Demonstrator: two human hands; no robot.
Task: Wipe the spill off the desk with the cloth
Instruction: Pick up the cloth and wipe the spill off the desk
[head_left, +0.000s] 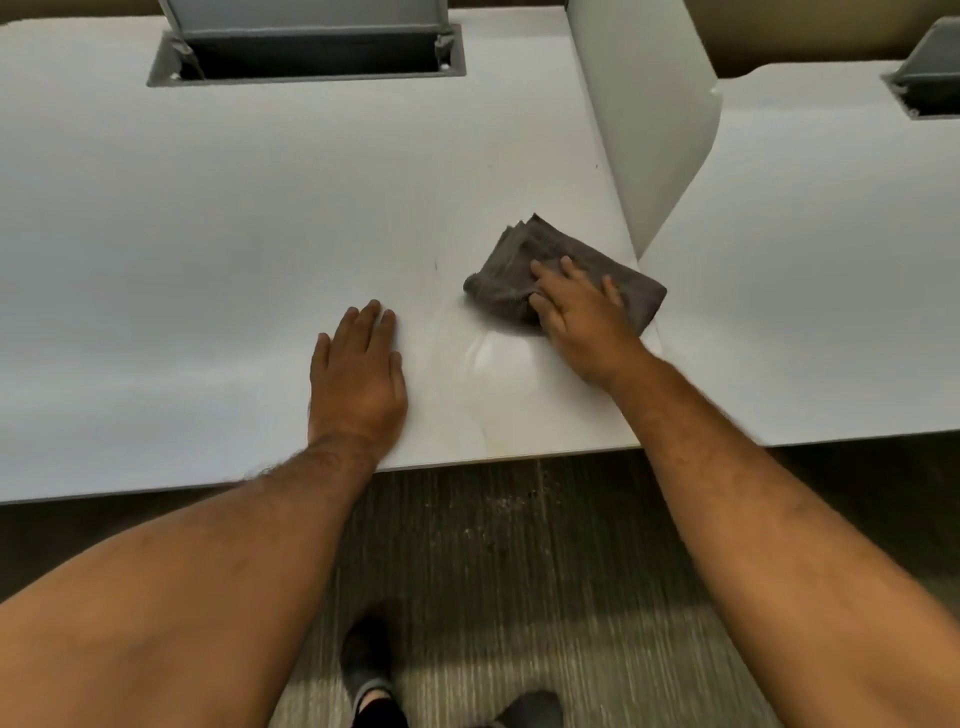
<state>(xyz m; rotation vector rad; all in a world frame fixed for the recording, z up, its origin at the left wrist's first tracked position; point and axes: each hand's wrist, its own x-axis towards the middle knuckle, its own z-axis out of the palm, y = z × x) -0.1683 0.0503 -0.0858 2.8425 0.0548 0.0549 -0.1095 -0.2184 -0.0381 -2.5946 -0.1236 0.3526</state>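
Note:
A folded grey cloth (524, 260) lies on the white desk (208, 234), right of centre. My right hand (582, 317) presses flat on its near half, fingers spread over the fabric. A pale wet smear, the spill (488, 358), shines on the desk just in front of the cloth and runs towards the front edge. My left hand (358, 374) rests flat on the desk to the left of the smear, palm down, holding nothing.
A white divider panel (649, 119) stands upright just behind and right of the cloth. An open grey cable hatch (306, 52) sits at the back of the desk, another hatch (930, 78) on the neighbouring desk. The desk's front edge (467, 460) runs below my hands; carpet and my feet lie beneath.

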